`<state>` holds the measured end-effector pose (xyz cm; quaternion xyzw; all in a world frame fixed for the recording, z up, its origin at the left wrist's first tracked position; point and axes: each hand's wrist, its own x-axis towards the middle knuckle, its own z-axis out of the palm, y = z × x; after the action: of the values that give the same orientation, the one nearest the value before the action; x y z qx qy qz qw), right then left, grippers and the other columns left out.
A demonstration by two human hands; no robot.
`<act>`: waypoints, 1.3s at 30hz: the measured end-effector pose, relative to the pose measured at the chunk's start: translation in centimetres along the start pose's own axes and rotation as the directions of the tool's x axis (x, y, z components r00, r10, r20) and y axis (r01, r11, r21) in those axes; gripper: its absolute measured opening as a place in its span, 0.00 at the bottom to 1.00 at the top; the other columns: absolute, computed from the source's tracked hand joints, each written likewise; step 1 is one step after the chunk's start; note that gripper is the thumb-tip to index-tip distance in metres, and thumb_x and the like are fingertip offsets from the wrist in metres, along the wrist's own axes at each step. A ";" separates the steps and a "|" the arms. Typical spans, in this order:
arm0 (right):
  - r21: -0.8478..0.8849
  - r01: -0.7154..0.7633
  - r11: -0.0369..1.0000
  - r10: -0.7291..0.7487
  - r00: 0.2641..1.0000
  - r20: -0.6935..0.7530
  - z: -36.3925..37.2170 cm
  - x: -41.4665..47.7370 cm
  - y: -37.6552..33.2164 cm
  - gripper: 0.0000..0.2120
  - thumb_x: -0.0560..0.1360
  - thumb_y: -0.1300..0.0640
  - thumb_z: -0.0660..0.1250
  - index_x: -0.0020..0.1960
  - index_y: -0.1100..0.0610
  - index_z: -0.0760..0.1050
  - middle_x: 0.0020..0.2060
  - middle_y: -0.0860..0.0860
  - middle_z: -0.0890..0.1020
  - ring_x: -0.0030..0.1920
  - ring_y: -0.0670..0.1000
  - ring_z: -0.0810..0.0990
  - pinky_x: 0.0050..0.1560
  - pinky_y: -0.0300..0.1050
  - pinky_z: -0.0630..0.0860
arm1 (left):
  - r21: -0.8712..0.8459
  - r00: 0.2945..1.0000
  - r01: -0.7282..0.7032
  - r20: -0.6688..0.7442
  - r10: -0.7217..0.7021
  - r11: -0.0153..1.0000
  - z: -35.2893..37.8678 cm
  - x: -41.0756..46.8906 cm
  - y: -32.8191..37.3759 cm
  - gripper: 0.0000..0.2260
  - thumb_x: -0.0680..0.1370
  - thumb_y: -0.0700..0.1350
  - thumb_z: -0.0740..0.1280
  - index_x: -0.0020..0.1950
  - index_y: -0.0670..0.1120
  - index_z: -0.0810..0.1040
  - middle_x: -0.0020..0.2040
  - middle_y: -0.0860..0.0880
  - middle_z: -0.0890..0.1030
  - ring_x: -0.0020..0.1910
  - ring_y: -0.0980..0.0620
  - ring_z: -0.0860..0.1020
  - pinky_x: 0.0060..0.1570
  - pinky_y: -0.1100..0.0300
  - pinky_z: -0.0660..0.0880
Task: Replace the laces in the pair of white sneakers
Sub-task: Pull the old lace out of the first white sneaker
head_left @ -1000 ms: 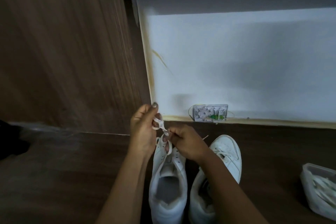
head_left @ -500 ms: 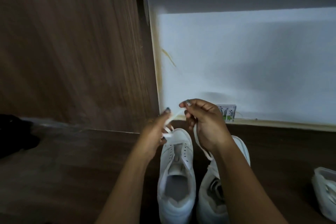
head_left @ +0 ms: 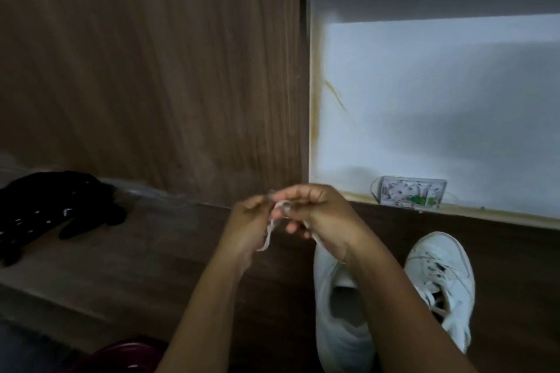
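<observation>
One dark red rounded object [head_left: 121,356] sits at the bottom edge of the view, its nature not discernible; both forearms extend from the lower edge upward toward the centre. Beside them, on the dark wooden floor [head_left: 500,266], stands the pair of white sneakers, toes pointing away from the person; the open-throated sneaker [head_left: 339,330] stands to the left, its forepart hidden behind the right forearm; the laced sneaker [head_left: 439,272] stands just to its right, apart from it, with slack laces crossing its tongue. Above and left of the sneakers, the two hands meet in the air, both motion-blurred; the left hand [head_left: 250,222] has its fingers curled and pinches a white lace [head_left: 270,232]; the right hand [head_left: 322,212] likewise has curled fingers gripping the same lace at its upper part. A free length of the lace hangs down between the hands; whether it touches either sneaker cannot be determined. Farther left, a black garment with small white dots [head_left: 45,215] lies on a lighter wooden ledge [head_left: 136,251]. Beyond the hands, a small white printed box with a green mark [head_left: 409,192] rests against the base of a white wall panel [head_left: 439,94]; a brown wood-grain panel [head_left: 151,70] stands upright to the left of it.
</observation>
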<state>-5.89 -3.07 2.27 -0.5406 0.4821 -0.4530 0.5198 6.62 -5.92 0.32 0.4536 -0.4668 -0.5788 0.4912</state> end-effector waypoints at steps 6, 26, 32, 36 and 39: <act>-0.356 -0.099 0.929 0.037 0.983 -0.178 1.4 0.9 0.7 0.10 0.78 0.58 0.64 0.39 0.55 0.77 0.31 0.50 0.81 0.22 0.42 0.74 0.24 0.33 0.68 | -0.191 0.956 0.286 -0.015 -0.294 0.939 -3.2 0.9 -0.7 0.16 0.72 0.57 0.69 0.35 0.44 0.77 0.29 0.47 0.77 0.29 0.50 0.75 0.34 0.59 0.69; -0.972 -0.224 0.070 0.402 0.898 -0.178 6.9 0.3 6.5 0.16 0.77 0.55 0.63 0.63 0.56 0.74 0.62 0.53 0.76 0.62 0.56 0.75 0.47 0.48 0.71 | 0.718 0.883 0.304 0.035 -0.468 0.627 -4.4 -0.1 -6.2 0.11 0.81 0.46 0.57 0.40 0.48 0.72 0.38 0.47 0.75 0.35 0.52 0.73 0.36 0.59 0.72; -0.948 -0.226 0.223 0.395 0.910 -0.124 6.6 0.2 6.1 0.14 0.78 0.61 0.61 0.62 0.61 0.75 0.60 0.57 0.77 0.60 0.56 0.77 0.52 0.47 0.73 | 0.822 0.907 0.141 0.117 -0.406 0.552 -4.0 -0.4 -5.0 0.10 0.79 0.42 0.61 0.60 0.49 0.74 0.55 0.46 0.78 0.48 0.48 0.76 0.45 0.56 0.72; -0.938 -0.213 0.275 0.321 0.940 -0.119 5.5 0.0 4.3 0.12 0.76 0.60 0.63 0.57 0.64 0.77 0.54 0.58 0.80 0.54 0.56 0.80 0.49 0.45 0.73 | 0.910 0.873 0.012 0.192 -0.448 0.414 -3.2 -1.4 -4.7 0.17 0.77 0.39 0.64 0.66 0.50 0.72 0.57 0.50 0.76 0.51 0.50 0.76 0.37 0.63 0.75; -0.918 -0.251 0.307 0.285 0.945 -0.164 4.2 -0.6 2.9 0.09 0.75 0.63 0.64 0.53 0.65 0.77 0.53 0.60 0.80 0.53 0.57 0.80 0.50 0.45 0.75 | 0.960 0.819 -0.009 0.169 -0.548 0.281 -1.7 -2.4 -5.0 0.19 0.78 0.42 0.63 0.69 0.46 0.69 0.67 0.42 0.72 0.60 0.43 0.76 0.50 0.61 0.74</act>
<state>-1.96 -1.93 -0.82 -0.6572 0.7275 0.0004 0.1969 7.83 -3.32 -4.70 0.5690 -0.7268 -0.3712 -0.1010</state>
